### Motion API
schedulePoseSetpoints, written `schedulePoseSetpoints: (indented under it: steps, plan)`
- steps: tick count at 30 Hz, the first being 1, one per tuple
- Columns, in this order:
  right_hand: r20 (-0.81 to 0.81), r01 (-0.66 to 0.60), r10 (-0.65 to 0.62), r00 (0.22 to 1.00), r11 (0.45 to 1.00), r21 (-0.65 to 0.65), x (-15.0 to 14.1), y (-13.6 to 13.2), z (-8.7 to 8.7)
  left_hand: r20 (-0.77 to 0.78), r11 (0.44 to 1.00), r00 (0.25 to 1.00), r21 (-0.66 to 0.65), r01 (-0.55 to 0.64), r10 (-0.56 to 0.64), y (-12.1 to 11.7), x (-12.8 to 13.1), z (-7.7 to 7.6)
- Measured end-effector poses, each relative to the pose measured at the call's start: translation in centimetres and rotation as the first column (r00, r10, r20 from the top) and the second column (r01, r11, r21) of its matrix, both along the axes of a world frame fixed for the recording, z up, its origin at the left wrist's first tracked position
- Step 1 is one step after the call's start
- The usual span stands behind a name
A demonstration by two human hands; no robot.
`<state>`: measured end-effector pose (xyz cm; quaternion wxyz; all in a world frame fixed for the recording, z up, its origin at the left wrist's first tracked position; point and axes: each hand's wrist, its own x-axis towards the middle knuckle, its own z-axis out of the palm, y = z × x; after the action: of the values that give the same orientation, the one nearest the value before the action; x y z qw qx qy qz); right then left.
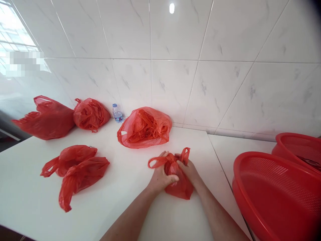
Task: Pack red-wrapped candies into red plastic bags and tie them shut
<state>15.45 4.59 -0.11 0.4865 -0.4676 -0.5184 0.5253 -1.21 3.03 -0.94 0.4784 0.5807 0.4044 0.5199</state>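
The left hand [160, 175] and the right hand [189, 170] press together on a bunched red plastic bag [177, 187], both closed around it with the fingers curled in, so the thin film gathers between them. The left hand wraps the near left of the bunch, and the right hand presses in from the far right. One handle loop [156, 162] sticks out to the left of the grip and another [185, 155] stands up beyond it, while the bag's lower part spills toward the near right. The bag rests on a white countertop [30, 194], with both forearms reaching in from the near edge.

Just beyond the hands lies a large, puffed red bag [144, 129] with more red film visible through it. To the left, two crumpled red bags [82, 175] overlap. Along the far left, two more stuffed red bags [47, 118] sit against the marble-patterned wall tiles [175, 83], near a small water bottle [117, 113] standing upright. At right, a red perforated basket [276, 197] overlaps a second red basket [297, 149], which sits farther back
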Motion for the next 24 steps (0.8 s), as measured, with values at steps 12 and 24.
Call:
schedulePoseSetpoints:
  steps: [12, 24]
  plan:
    - [0.285, -0.041, 0.021, 0.958, 0.997, 0.065, -2.3, -1.1, 0.1, -0.455, 0.985, 0.878, 0.146, -0.091, 0.148, 0.0, -0.2, 0.7]
    - [0.251, -0.176, 0.13, 0.959, 0.97, 0.17, -2.3, -2.4, 0.5, -0.502, 0.991, 0.856, 0.103, -0.08, 0.122, -1.3, -2.0, 1.7]
